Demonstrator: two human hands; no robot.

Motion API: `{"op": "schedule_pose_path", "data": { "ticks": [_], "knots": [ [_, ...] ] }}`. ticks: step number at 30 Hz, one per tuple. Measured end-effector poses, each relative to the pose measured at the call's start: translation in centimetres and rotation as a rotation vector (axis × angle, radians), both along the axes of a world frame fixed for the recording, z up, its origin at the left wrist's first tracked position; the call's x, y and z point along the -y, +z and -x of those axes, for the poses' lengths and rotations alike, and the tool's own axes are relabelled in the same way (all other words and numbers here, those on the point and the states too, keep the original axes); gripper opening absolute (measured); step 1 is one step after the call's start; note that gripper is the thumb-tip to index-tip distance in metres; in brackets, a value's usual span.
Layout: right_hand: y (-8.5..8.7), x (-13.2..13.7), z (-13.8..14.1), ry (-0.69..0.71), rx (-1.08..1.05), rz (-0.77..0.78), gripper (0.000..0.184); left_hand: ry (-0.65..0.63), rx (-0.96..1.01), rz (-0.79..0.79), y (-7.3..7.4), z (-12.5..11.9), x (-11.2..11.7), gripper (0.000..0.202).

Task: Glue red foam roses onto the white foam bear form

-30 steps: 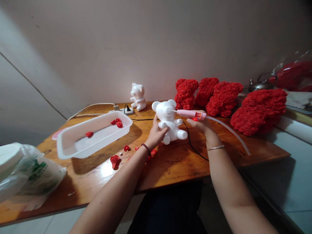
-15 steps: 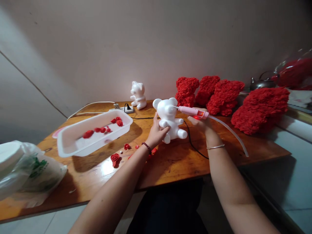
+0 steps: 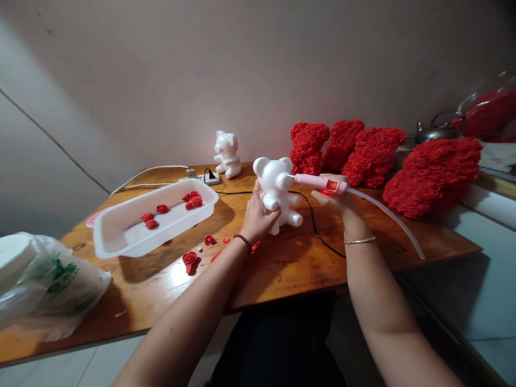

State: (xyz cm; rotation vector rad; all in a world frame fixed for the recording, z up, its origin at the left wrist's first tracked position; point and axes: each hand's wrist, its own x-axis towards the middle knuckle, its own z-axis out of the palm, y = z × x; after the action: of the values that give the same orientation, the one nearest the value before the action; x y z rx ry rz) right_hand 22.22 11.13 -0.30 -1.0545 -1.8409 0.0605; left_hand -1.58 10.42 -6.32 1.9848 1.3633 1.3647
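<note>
A white foam bear (image 3: 278,185) sits upright on the wooden table, gripped at its side by my left hand (image 3: 260,214). My right hand (image 3: 334,196) is wrapped round a pink glue gun (image 3: 318,183). The metal nozzle points left at the bear's muzzle and appears to touch it. A long clear glue stick (image 3: 397,217) trails out of the gun's back end. Near my left forearm lie loose red foam roses (image 3: 190,260) and petals.
A white plastic tub (image 3: 121,242) with several red roses stands left. Behind are a second white bear (image 3: 227,154) and a power strip (image 3: 201,178). Several rose-covered red bears (image 3: 309,146) line the back right, near a kettle (image 3: 437,130). A plastic bag (image 3: 76,290) sits front left.
The foam bear has turned slightly in my left hand. The glue gun's nozzle stays at its muzzle, and the glue stick's tail has swung a little to the right.
</note>
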Motion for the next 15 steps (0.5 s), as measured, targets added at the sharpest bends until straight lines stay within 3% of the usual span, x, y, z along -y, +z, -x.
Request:
{"op": "schedule_pose_path", "data": {
  "ticks": [15],
  "knots": [
    [0.34, 0.49, 0.05, -0.042, 0.098, 0.053, 0.032, -0.017, 0.049, 0.0, 0.05, -0.05, 0.0, 0.102]
  ]
}}
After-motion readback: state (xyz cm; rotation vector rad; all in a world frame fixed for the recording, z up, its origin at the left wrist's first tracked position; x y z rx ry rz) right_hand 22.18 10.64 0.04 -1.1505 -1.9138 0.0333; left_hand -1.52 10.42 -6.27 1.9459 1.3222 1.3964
